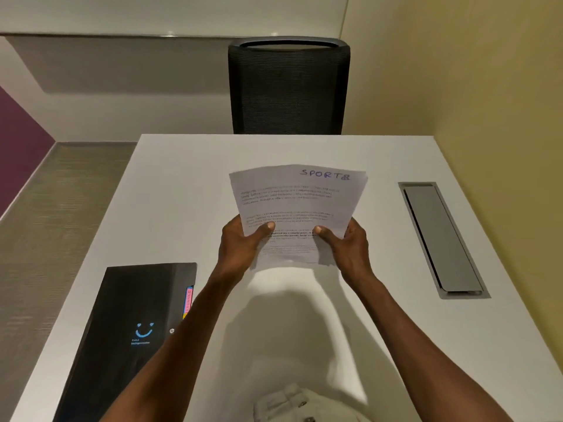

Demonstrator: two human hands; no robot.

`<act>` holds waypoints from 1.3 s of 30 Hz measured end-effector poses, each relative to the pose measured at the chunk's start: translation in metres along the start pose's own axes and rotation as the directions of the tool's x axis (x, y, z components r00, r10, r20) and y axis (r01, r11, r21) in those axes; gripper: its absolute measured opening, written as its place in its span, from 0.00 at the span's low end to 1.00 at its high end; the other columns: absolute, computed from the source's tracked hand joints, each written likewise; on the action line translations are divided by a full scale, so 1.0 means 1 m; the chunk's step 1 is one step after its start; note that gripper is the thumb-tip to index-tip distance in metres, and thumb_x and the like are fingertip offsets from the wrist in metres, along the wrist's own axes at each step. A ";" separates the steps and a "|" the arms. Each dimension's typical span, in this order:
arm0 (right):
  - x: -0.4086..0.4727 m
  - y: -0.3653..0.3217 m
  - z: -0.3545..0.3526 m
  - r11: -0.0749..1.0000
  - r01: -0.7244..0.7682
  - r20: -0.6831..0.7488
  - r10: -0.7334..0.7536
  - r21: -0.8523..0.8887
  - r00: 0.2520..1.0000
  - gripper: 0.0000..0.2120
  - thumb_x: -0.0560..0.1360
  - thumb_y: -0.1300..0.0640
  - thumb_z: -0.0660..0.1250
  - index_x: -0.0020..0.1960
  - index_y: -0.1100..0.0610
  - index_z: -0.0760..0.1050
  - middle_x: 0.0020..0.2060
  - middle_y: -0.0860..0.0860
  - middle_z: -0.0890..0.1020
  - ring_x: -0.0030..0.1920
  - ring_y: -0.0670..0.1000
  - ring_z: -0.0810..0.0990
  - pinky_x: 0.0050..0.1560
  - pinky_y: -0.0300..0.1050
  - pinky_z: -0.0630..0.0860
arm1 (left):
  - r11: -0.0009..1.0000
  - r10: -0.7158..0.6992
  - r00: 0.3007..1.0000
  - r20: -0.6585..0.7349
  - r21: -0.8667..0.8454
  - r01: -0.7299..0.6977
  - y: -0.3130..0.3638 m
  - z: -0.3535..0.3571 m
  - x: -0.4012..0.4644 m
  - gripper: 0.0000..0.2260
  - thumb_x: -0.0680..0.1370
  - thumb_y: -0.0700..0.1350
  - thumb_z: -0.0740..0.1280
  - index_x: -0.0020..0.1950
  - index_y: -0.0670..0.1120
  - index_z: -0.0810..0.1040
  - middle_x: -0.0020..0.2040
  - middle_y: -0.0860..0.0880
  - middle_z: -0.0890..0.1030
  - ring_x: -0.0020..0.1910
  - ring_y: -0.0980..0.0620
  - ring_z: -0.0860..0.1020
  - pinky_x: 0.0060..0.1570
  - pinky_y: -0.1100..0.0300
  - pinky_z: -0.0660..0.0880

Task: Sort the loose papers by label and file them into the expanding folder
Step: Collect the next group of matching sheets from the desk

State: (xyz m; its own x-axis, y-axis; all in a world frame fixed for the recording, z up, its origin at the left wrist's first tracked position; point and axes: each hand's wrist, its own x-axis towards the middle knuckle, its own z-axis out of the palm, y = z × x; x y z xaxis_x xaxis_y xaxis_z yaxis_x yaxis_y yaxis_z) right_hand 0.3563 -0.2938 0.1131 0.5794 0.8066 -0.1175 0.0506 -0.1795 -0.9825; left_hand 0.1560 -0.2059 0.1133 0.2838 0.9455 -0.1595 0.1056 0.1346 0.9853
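At frame center, I have the left hand (243, 239) and right hand (347, 242) pinching the lower corners of the loose papers (297, 208), thumbs on top, the sheaf raised above the white surface (182, 193); the top sheet reads "SPORTS". I judge the sheets light, floppy and apt to slide apart, so both edges need support. The black expanding folder (128, 324) lies shut at lower left, coloured tabs (189, 300) peeking out. A grey cable hatch (438, 239) sits right; a black mesh chair (288, 89) stands beyond, against pale walls.
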 end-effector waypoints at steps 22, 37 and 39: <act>-0.037 0.056 -0.002 0.973 -0.153 0.089 0.170 -0.172 0.981 0.14 0.71 0.56 0.75 0.55 0.51 0.79 0.45 0.42 0.83 0.46 0.41 0.82 0.41 0.34 0.78 | 0.988 -0.149 0.988 0.033 0.052 0.147 -0.053 0.011 -0.035 0.14 0.75 0.39 0.74 0.59 0.49 0.79 0.52 0.53 0.84 0.50 0.55 0.83 0.42 0.67 0.79; -0.044 0.024 -0.008 0.988 -0.129 0.084 0.137 -0.084 0.987 0.13 0.71 0.59 0.76 0.55 0.53 0.80 0.44 0.43 0.84 0.41 0.36 0.81 0.37 0.31 0.77 | 0.989 -0.129 0.991 0.024 0.079 0.127 -0.026 0.008 -0.050 0.17 0.73 0.48 0.77 0.61 0.53 0.81 0.52 0.56 0.85 0.49 0.56 0.84 0.47 0.59 0.81; -0.048 0.019 -0.014 0.994 -0.089 0.063 0.093 -0.069 0.994 0.13 0.70 0.57 0.76 0.54 0.51 0.80 0.45 0.43 0.84 0.43 0.40 0.83 0.41 0.35 0.79 | 0.994 -0.087 0.996 -0.016 0.066 0.088 -0.021 0.010 -0.055 0.19 0.71 0.48 0.79 0.61 0.52 0.81 0.52 0.56 0.85 0.48 0.56 0.84 0.46 0.61 0.81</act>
State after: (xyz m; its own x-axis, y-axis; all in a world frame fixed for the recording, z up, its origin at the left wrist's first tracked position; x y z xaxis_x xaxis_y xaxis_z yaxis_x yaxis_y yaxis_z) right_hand 0.3406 -0.3439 0.1025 0.5294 0.8200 -0.2175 0.0547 -0.2888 -0.9558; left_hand 0.1476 -0.2635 0.1011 0.2580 0.9348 -0.2441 0.1928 0.1977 0.9611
